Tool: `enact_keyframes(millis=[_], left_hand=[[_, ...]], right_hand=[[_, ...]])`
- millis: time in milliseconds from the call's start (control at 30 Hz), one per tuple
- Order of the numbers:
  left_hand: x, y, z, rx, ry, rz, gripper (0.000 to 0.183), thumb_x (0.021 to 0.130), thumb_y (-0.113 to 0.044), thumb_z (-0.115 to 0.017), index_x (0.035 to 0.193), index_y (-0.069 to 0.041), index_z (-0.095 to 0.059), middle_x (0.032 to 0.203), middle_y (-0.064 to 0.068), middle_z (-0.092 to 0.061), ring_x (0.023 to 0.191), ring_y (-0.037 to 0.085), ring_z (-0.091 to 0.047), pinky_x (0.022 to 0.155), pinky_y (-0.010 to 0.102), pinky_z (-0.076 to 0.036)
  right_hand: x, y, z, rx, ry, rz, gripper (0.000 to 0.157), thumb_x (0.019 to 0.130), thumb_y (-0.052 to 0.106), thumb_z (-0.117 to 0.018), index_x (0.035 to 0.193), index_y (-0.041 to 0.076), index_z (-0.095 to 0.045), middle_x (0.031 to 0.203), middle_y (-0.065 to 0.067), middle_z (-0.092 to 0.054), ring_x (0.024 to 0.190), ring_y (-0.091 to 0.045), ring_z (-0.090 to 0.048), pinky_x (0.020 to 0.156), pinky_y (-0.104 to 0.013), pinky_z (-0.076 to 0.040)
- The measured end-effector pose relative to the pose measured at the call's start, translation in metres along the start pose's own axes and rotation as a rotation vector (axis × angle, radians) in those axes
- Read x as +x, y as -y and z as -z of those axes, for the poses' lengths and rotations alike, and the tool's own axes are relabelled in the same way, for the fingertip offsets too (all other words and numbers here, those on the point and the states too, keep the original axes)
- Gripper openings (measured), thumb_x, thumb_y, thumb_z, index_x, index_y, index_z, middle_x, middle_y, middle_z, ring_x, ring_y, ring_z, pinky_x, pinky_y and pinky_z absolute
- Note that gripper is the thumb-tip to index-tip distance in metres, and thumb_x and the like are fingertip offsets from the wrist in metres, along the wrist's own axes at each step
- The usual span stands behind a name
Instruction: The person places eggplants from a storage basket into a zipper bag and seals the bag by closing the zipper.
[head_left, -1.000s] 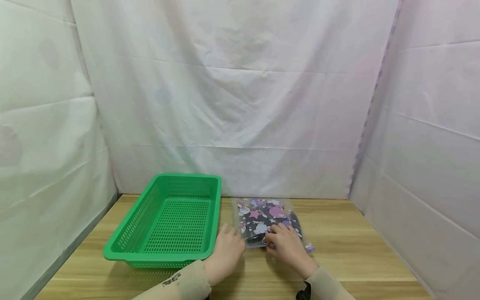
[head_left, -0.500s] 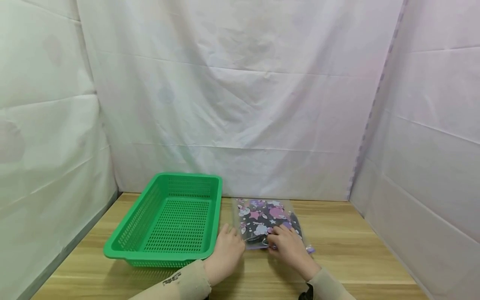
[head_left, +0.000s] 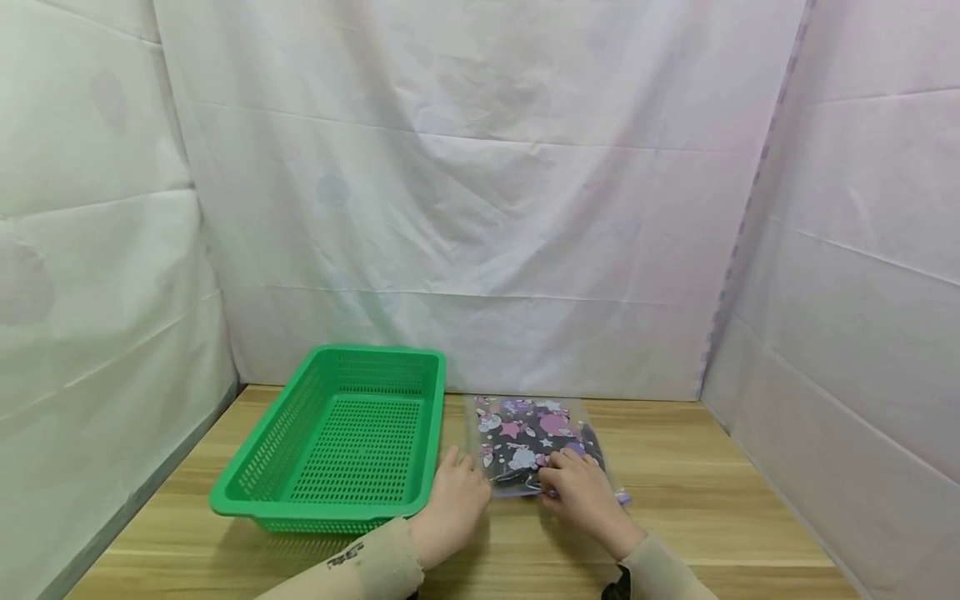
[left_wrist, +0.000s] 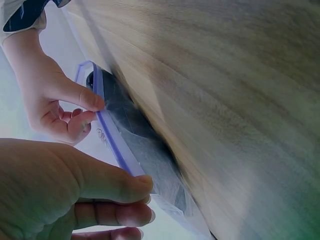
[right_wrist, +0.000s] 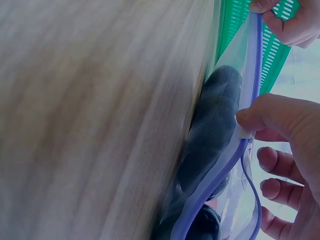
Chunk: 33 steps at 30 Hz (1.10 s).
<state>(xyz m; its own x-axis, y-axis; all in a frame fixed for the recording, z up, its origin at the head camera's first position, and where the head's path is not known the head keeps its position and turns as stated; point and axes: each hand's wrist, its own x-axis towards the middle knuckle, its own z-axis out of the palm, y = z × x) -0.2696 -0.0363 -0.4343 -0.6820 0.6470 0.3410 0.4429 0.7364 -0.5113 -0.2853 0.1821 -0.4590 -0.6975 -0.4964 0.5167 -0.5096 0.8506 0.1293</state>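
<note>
A clear zip bag [head_left: 521, 429] with dark contents lies flat on the table; stars and cartoon figures in pink, purple and white show on it. My left hand [head_left: 453, 504] pinches the near left corner between thumb and fingers. Farther right on the same near edge, my right hand [head_left: 579, 493] pinches a small whitish slider [right_wrist: 243, 134] on the purple zip strip [right_wrist: 256, 55]. In the right wrist view the strip is pressed together between the two hands. Past the slider, its two sides stand apart, with dark contents [right_wrist: 207, 135] showing inside.
A green perforated basket [head_left: 438, 417] stands directly left of the bag, its rim close to my left hand. The wooden table [head_left: 697, 492] ends at a white curtain [head_left: 525, 208] behind, with more white cloth on both sides.
My right hand has slid slightly rightward along the near edge of the zip bag. The left hand keeps its hold on the corner, and the basket stays put.
</note>
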Motion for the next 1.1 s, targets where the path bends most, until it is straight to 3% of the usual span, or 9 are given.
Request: enact_keyframes(millis=[233,367,567,733,1100], left_hand=[[0.0009,-0.0039,-0.0036,0.022,0.017,-0.004,0.009,0.073,-0.024,-0.063,0.066,-0.018,-0.063,0.065,-0.004,-0.056,0.064,0.016,-0.04,0.07,0.037,-0.028],[0.0014,-0.0062,-0.0052,0.024,-0.01,0.001,0.008,0.071,-0.022,-0.064,0.064,-0.018,-0.062,0.062,-0.003,-0.053,0.061,0.015,-0.039,0.067,0.035,-0.028],[0.0007,-0.0097,-0.0058,-0.016,-0.074,0.008,0.006,0.067,-0.019,-0.067,0.07,-0.015,-0.063,0.063,-0.002,-0.054,0.056,0.013,-0.043,0.055,0.027,-0.029],[-0.0006,-0.0102,-0.0048,-0.049,-0.097,0.006,0.009,0.062,-0.015,-0.068,0.065,-0.013,-0.06,0.058,-0.001,-0.049,0.05,0.012,-0.041,0.043,0.025,-0.03],[0.0013,-0.01,0.0016,-0.049,-0.082,0.018,0.008,0.061,-0.012,-0.066,0.059,-0.013,-0.059,0.053,-0.002,-0.048,0.048,0.012,-0.042,0.041,0.026,-0.031]], right_hand=[[-0.0011,-0.0026,-0.0024,0.047,0.058,-0.036,0.028,0.064,0.027,-0.07,0.059,0.028,-0.043,0.069,0.015,-0.035,0.065,-0.008,-0.032,0.057,-0.028,-0.026],[-0.0018,-0.003,-0.003,0.062,0.068,-0.05,0.027,0.064,0.025,-0.069,0.059,0.027,-0.043,0.068,0.015,-0.034,0.063,-0.009,-0.031,0.056,-0.028,-0.025],[-0.0027,-0.0023,-0.0017,0.057,0.041,-0.037,0.027,0.063,0.025,-0.07,0.059,0.027,-0.043,0.067,0.016,-0.033,0.063,-0.008,-0.03,0.056,-0.028,-0.026],[-0.0035,-0.002,-0.0001,0.048,0.026,-0.031,0.026,0.064,0.025,-0.071,0.061,0.027,-0.045,0.068,0.016,-0.034,0.063,-0.007,-0.03,0.056,-0.028,-0.028],[-0.0031,-0.0023,0.0013,0.016,-0.001,0.013,0.028,0.063,0.026,-0.072,0.061,0.026,-0.044,0.07,0.013,-0.038,0.065,-0.009,-0.034,0.055,-0.027,-0.025]])
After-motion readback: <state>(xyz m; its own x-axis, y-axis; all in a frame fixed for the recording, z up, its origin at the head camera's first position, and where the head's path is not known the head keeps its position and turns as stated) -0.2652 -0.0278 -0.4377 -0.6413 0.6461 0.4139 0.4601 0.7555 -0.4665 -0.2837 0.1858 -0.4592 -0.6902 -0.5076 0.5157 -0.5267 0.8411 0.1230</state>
